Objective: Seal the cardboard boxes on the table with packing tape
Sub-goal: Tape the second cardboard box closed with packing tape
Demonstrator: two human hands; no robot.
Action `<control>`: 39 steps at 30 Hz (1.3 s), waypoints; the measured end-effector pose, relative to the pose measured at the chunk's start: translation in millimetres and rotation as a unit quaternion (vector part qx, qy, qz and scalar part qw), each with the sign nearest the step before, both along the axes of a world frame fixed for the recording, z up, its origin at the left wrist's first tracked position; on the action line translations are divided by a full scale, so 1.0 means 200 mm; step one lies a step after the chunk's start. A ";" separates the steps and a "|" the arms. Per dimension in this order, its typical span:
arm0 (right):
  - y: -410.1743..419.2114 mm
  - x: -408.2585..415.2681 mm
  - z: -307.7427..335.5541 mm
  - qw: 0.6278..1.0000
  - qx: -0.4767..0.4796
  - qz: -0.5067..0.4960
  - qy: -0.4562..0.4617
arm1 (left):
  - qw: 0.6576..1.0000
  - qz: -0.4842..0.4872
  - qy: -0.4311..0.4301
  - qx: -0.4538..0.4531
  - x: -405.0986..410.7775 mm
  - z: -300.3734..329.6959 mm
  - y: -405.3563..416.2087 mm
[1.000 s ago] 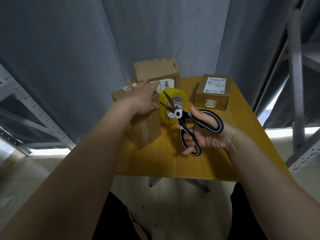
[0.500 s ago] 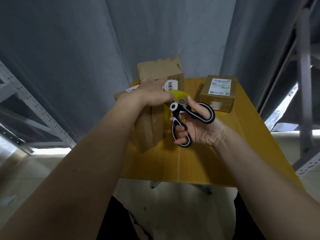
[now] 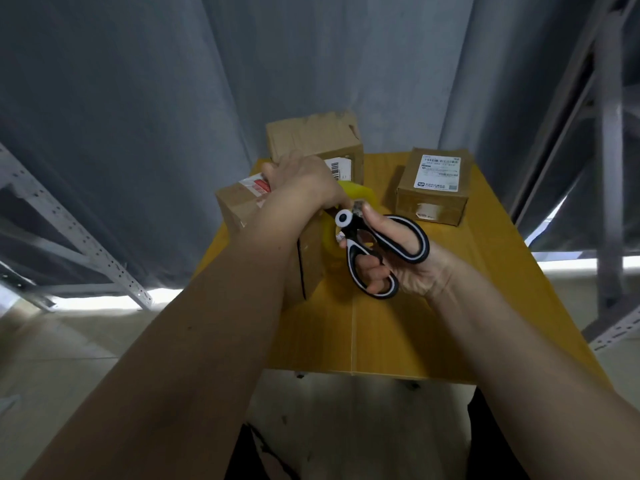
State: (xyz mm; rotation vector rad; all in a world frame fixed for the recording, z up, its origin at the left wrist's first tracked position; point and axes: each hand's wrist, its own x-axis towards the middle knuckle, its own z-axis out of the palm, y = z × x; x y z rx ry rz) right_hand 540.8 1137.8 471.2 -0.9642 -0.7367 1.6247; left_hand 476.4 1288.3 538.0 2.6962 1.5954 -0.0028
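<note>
The left hand (image 3: pixel 304 183) is lying on top of the nearest cardboard box (image 3: pixel 242 202), its fingers curled down over the box's upper edge and gripping it. The right hand (image 3: pixel 398 261) is gripping a pair of black and white scissors (image 3: pixel 375 249), thumb and fingers through the handle loops, with the pivot pointing toward the left hand. The blades are hiding behind the left hand, so whether they are parted cannot be told. A roll of yellowish packing tape (image 3: pixel 356 194) is standing just behind the two hands, touching or nearly touching the gripped box. That box is sitting near the left edge of the yellow table (image 3: pixel 415 334). A second cardboard box (image 3: pixel 311 136) with a barcode label is standing at the far left corner. A third, smaller box (image 3: pixel 433 188) with a white shipping label is sitting at the far right corner, well apart from the hands. Grey curtains (image 3: pixel 138 98) are hanging behind the table.
</note>
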 end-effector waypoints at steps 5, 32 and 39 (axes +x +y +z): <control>-0.01 0.01 -0.02 1.000 -0.005 0.002 -0.027 | 1.000 0.011 -0.027 -0.009 0.00 -0.01 0.01; 0.16 -0.18 0.17 0.796 0.140 -0.321 -0.494 | 0.648 0.098 -0.694 -0.298 -0.17 0.11 0.04; 0.23 -0.35 0.09 0.832 0.161 -0.302 -0.436 | 0.618 0.109 -0.712 -0.315 -0.20 0.12 0.04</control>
